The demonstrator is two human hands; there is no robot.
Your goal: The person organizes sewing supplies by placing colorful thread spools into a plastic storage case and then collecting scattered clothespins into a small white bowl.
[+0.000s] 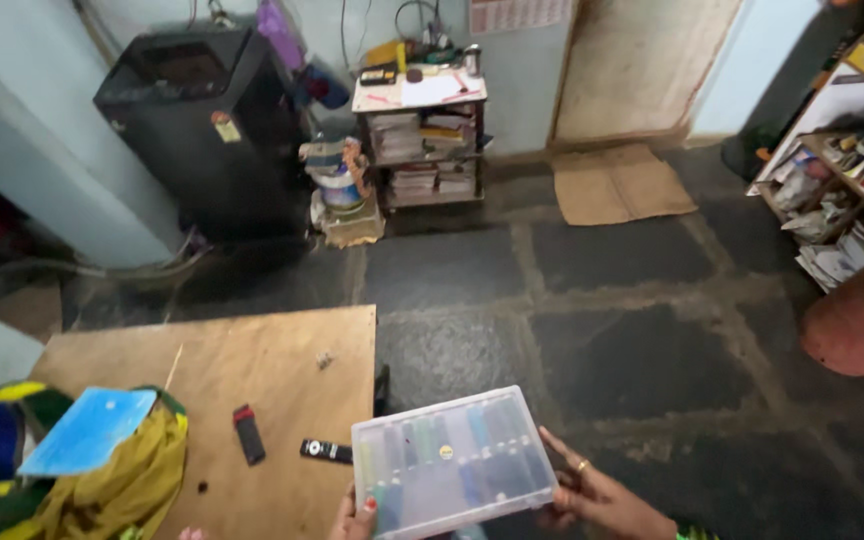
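A clear plastic compartment box (452,460) with a shut lid shows rows of blue, green and dark thread spools inside. It is held level between both hands, low in the head view. My left hand (355,517) grips its near left corner, thumb on the lid. My right hand (592,492), with a ring on one finger, holds the right edge from beside and below. The box hangs over the right end of a low plywood board (252,370) and the dark stone floor.
On the board lie a black lighter-like object (248,433), a small black remote (325,451) and a thin stick. Yellow and green cloth with a blue sheet (92,430) sits at left. A black cabinet (202,120), a bookshelf (422,140) and a right-side shelf (842,190) stand farther off.
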